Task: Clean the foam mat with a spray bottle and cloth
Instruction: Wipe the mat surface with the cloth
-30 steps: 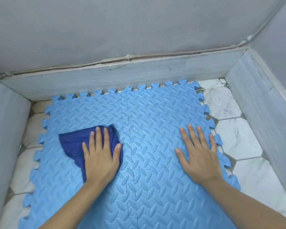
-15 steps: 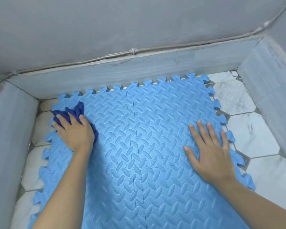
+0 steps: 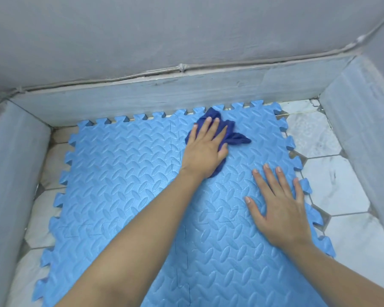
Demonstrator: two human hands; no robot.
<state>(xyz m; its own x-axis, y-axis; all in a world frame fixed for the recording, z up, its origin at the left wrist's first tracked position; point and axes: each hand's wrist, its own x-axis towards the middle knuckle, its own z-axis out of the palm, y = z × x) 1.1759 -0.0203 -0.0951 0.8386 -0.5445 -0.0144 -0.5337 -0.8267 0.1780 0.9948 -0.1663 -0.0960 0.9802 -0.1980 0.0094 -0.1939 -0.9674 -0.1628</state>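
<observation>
Head view: the left hand presses the dark blue cloth flat, fingers straight, near the far edge of the foam mat on the floor. The right hand, fingers spread, braces the mat's right edge. No spray bottle is visible. Risk: the bunched cloth may slip from under the palm, or the interlocked tiles may part under sideways force.

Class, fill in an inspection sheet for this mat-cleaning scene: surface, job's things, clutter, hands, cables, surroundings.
Surface: blue foam mat of interlocked tiles on a pale tiled floor.
Job's things: dark blue cloth, bunched, near the mat's far edge; no spray bottle seen.
Clutter: nothing seen.
Hands: left hand presses on the cloth, fingers straight; right hand flat on the mat.
Cables: thin cable along the wall base.
Surroundings: grey walls, grey skirting.
</observation>
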